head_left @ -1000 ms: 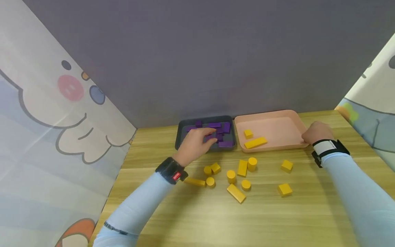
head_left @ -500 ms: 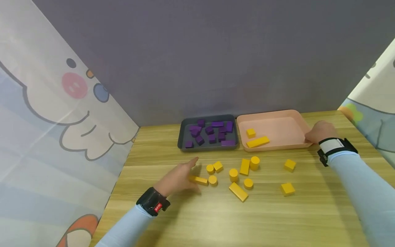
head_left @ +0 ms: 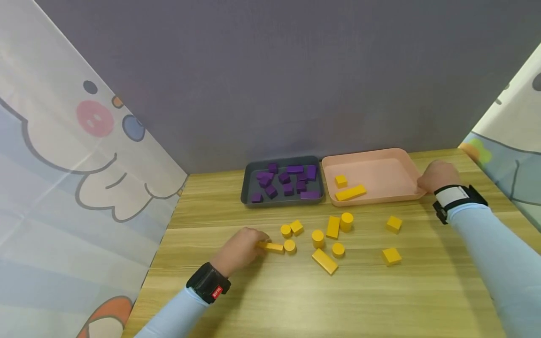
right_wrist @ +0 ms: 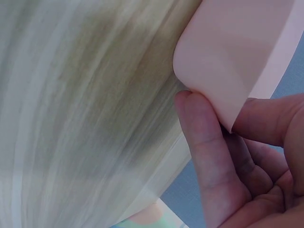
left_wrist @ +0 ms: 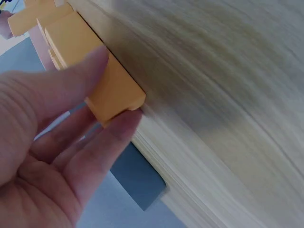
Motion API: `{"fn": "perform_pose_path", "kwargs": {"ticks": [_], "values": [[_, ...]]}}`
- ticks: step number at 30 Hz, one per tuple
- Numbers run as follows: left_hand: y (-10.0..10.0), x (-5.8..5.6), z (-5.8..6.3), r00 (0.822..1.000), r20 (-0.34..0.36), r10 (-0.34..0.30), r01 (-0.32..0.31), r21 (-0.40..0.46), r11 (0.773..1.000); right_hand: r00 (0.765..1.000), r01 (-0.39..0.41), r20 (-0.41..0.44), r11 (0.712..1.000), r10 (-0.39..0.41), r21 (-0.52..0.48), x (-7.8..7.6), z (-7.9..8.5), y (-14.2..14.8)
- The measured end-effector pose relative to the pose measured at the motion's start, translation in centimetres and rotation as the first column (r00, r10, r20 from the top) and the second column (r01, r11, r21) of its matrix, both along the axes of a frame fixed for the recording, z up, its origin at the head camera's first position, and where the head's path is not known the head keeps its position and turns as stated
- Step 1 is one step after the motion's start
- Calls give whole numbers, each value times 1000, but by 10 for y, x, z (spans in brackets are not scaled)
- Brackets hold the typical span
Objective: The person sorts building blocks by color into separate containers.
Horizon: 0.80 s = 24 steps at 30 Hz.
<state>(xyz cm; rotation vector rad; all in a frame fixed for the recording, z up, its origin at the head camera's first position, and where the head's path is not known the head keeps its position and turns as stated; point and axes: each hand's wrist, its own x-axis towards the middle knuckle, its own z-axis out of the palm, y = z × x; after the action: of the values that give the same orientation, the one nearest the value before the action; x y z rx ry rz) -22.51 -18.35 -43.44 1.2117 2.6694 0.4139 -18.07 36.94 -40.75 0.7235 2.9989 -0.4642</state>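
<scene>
My left hand [head_left: 240, 249] pinches one end of a long yellow block [head_left: 272, 247] at the table's left, thumb on one side and fingertips at its end in the left wrist view. The far end of that block [left_wrist: 97, 66] points toward a short yellow cylinder [head_left: 289, 246]. At the right, my right hand [head_left: 439, 177] grips the near right corner of the pink tray [head_left: 386, 176], its thumb over the rim and fingers against the outer wall [right_wrist: 213, 61]. Inside the tray lie a yellow cube [head_left: 340, 181] and a long yellow block [head_left: 351, 193].
Left of the pink tray stands a dark grey tray [head_left: 282, 203] with several purple blocks [head_left: 288, 189]. Several yellow pieces lie on the wooden table in front, among them a flat block [head_left: 325, 261], a cylinder [head_left: 346, 222] and a cube [head_left: 391, 256]. A grey wall [head_left: 287, 94] rises behind.
My left hand has come from over the dark tray down to the left and closed its fingers on the long yellow block. My right hand stays at the pink tray's corner.
</scene>
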Motion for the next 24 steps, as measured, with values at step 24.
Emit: {"fn": "perform_pose_path", "kwargs": {"ticks": [24], "values": [[8, -35, 79, 987, -140, 78, -46, 217, 975, 1000, 8, -11, 1000, -8, 12, 2, 1, -10]]}}
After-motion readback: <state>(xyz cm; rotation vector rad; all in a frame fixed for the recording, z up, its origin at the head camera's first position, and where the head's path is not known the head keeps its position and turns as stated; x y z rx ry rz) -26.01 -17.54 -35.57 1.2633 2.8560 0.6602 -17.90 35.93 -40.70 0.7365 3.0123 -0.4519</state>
